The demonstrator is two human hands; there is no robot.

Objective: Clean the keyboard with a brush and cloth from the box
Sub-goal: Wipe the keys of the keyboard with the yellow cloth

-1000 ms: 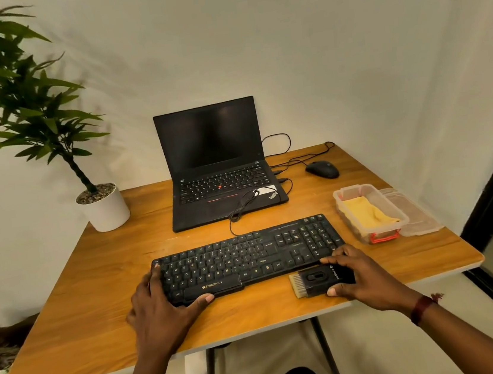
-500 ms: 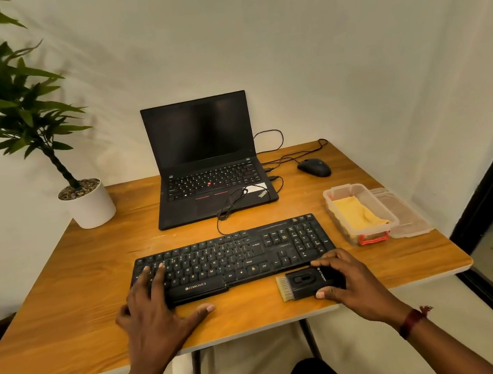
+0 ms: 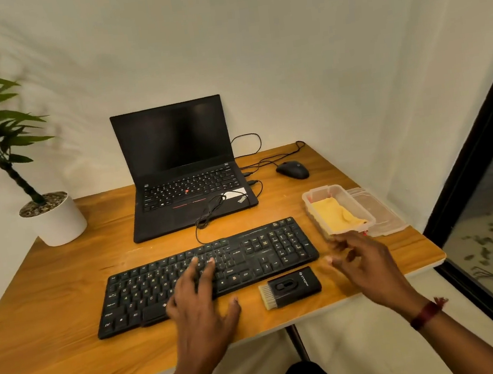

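Observation:
A black keyboard (image 3: 256, 255) lies across the wooden table (image 3: 53, 319) in front of me. My left hand (image 3: 200, 298) rests open on its middle keys, fingers spread. A black brush (image 3: 291, 287) with pale bristles lies alone on the table just in front of the keyboard's right end. My right hand (image 3: 363, 262) hovers empty to the right of the brush, fingers apart, just short of the clear plastic box (image 3: 312, 203). A yellow cloth (image 3: 335, 216) lies inside the box.
The box's clear lid (image 3: 379, 214) lies right of it near the table edge. An open black laptop (image 3: 181, 170) stands behind the keyboard, with cables and a black mouse (image 3: 293, 170) to its right. A potted plant (image 3: 53, 219) sits at the back left.
My right hand has let go of the brush and moved up and right toward the box. My left hand has slid from the keyboard's left end to its middle.

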